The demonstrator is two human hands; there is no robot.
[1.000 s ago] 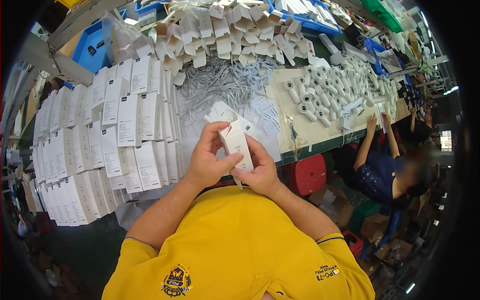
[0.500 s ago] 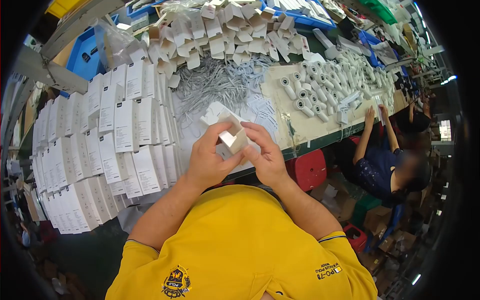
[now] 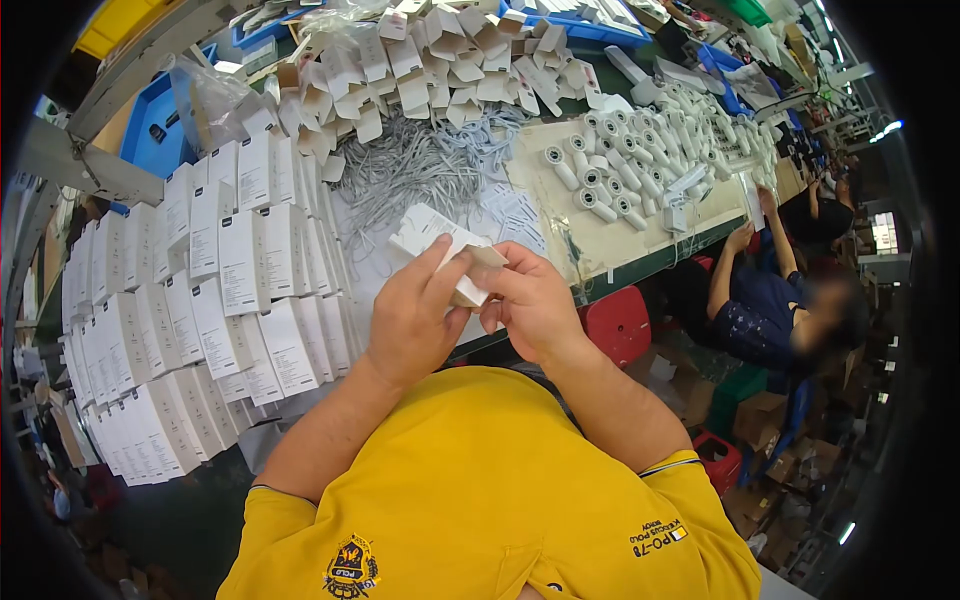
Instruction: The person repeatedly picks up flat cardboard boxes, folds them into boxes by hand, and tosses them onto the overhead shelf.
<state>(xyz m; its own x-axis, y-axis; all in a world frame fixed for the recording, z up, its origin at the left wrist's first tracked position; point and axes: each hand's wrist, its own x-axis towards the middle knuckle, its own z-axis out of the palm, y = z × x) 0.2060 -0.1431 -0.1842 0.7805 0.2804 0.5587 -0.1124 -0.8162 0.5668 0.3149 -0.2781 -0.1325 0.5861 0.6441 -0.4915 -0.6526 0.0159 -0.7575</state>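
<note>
Readable markings are limited. The yellow shirt (image 3: 480, 480) carries an embroidered crest (image 3: 349, 566) on the wearer's left side, legibly marked "POLO". On its right side, stitched lettering (image 3: 655, 538) reads "PO-78", with a line below it ending in "POLO"; that line's first word and the smaller word beneath it are not reliably legible. The stacked white boxes (image 3: 243, 262) bear dark brand labels and rows of fine print, all too small to read. No wording can be made out on the held carton (image 3: 472, 290).
</note>
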